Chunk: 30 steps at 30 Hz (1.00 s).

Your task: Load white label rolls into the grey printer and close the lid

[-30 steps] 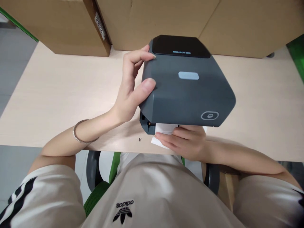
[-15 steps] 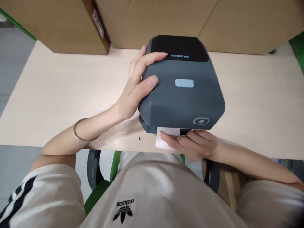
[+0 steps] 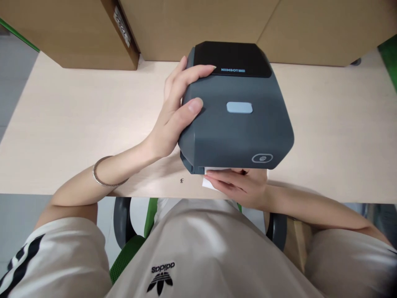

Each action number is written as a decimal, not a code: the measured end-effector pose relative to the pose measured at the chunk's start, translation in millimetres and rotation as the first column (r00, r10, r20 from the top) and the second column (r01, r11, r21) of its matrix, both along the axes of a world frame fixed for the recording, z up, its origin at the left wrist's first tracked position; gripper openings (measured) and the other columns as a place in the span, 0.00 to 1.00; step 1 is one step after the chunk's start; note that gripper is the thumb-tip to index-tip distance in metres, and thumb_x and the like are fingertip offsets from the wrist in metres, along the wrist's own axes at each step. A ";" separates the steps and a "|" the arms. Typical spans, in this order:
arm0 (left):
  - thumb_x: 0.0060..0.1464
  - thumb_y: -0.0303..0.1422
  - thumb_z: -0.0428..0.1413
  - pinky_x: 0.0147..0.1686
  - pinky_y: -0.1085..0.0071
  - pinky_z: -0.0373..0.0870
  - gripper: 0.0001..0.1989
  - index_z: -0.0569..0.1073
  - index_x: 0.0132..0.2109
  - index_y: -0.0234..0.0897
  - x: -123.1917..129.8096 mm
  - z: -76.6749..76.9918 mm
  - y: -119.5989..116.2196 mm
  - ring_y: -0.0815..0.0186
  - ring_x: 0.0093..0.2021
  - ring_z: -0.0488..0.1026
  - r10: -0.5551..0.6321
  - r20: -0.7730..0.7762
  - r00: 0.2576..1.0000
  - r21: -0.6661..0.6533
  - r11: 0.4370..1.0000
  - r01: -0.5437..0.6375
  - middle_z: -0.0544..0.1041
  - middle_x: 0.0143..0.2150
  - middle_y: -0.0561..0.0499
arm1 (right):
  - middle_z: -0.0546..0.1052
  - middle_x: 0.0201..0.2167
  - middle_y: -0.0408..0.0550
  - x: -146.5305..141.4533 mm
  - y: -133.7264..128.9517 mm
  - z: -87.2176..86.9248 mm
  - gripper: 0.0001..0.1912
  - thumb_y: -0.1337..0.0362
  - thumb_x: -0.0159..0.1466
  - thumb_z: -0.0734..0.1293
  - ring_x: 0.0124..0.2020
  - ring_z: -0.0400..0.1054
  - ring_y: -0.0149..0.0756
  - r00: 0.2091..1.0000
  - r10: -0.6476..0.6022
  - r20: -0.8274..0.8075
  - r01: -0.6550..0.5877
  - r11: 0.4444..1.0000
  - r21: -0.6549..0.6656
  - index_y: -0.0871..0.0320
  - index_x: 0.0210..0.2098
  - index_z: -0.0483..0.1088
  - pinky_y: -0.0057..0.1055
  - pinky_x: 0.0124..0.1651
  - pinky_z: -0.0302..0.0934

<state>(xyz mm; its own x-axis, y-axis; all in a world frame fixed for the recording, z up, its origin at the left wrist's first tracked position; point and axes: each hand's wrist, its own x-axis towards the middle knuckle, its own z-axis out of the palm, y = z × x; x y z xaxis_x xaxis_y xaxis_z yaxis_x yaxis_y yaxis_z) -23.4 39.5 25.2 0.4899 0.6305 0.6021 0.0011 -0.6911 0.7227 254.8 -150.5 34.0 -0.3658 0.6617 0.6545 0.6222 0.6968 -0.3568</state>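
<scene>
A dark blue-grey label printer with a black top panel and a pale blue button stands on the table, its front towards me. Around its left side my left hand is closed, thumb and forefinger lying on the cover. White label paper hangs out below the printer's front edge. My right hand is at that front edge, its fingers together over the paper. The thumb of this hand is hidden, and part of the paper lies behind the fingers.
A small dark scrap or mark is on the table left of the paper. Large cardboard boxes stand along the back. Below the table's front edge are the chair's black armrests.
My right hand has turned and shifted slightly left and up, covering more of the paper. My left hand keeps its hold on the printer. The view has shifted slightly.
</scene>
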 end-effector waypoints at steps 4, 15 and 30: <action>0.77 0.69 0.53 0.92 0.16 0.39 0.39 0.68 0.85 0.68 0.3 0.8 1.7 0.25 0.97 0.38 -0.077 -0.004 0.997 0.024 0.997 0.077 0.69 0.89 0.56 | 0.72 0.25 0.36 -12.7 -0.6 2.7 0.09 0.68 0.73 0.82 0.26 0.67 0.31 0.997 -0.034 -0.070 0.046 0.985 0.166 0.43 0.44 0.91 0.40 0.39 0.71; 0.78 0.73 0.49 0.96 0.44 0.53 0.38 0.69 0.83 0.69 8.8 2.2 -10.4 0.44 0.98 0.49 0.048 -0.006 0.999 0.037 0.998 -0.047 0.73 0.87 0.60 | 0.92 0.39 0.37 -19.3 -4.6 -1.6 0.08 0.68 0.76 0.81 0.34 0.87 0.34 0.974 -0.010 -0.225 0.028 0.997 0.076 0.46 0.47 0.88 0.39 0.50 0.83; 0.76 0.66 0.53 0.94 0.39 0.38 0.38 0.65 0.86 0.70 -0.7 -1.9 9.5 0.41 0.96 0.38 -0.125 -0.007 0.992 0.033 0.992 0.125 0.68 0.90 0.64 | 0.94 0.50 0.42 -5.6 -5.1 11.2 0.13 0.76 0.75 0.78 0.41 0.90 0.35 0.969 0.112 -0.222 -0.123 0.992 -0.036 0.53 0.51 0.90 0.35 0.53 0.86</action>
